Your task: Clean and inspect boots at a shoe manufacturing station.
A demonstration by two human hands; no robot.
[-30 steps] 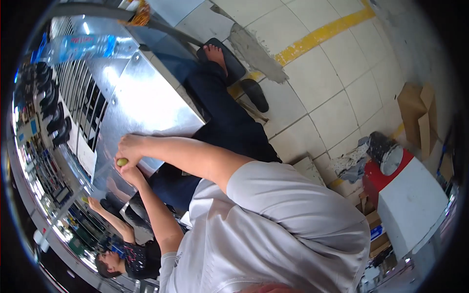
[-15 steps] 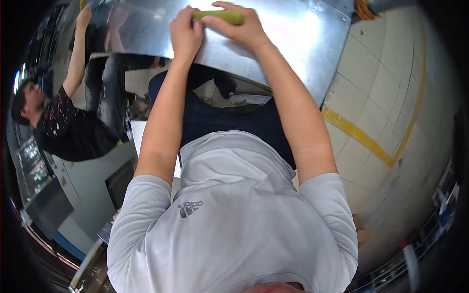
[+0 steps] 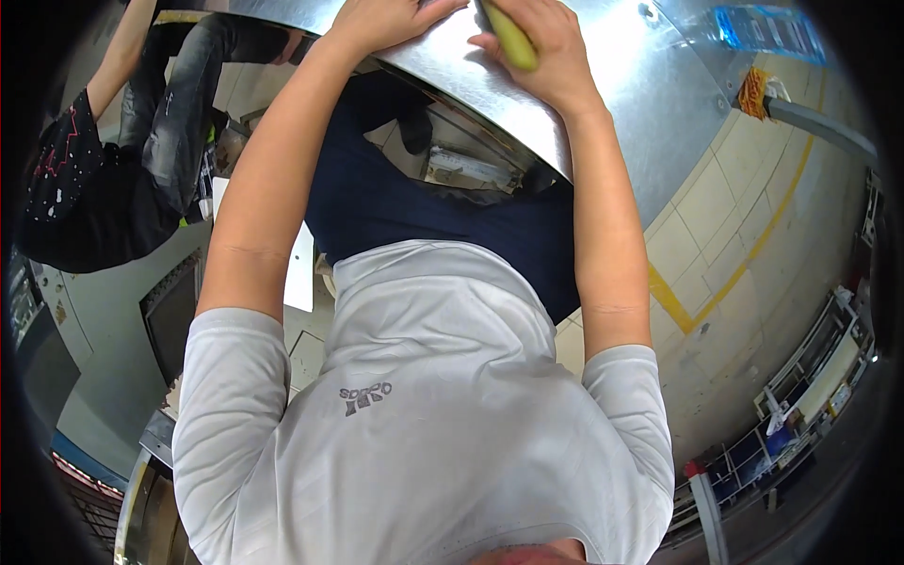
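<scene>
In my right hand (image 3: 551, 47) is a yellow-green, rounded handle (image 3: 513, 38). A dark, narrow part shows at its far end, and the picture's upper edge cuts it off, so I cannot tell the tool's kind. My fingers wrap round the handle just above the shiny metal table (image 3: 640, 75). My left hand (image 3: 381, 21) rests at the table's near edge, its thumb stretched toward the handle but apart from it. The other left fingers partly run out of view at the top.
A clear blue plastic bottle (image 3: 767, 33) lies at the far right. Past the table's right corner, orange strands (image 3: 753, 92) wrap a grey pipe (image 3: 824, 127). A co-worker in a black shirt (image 3: 94, 198) sits at the left. Yellow lines (image 3: 673, 297) mark the tiled floor.
My hands have moved apart: the left has let go of the handle's end. The right has turned the handle from level to slanting. The view has shifted, bringing the bottle into sight.
</scene>
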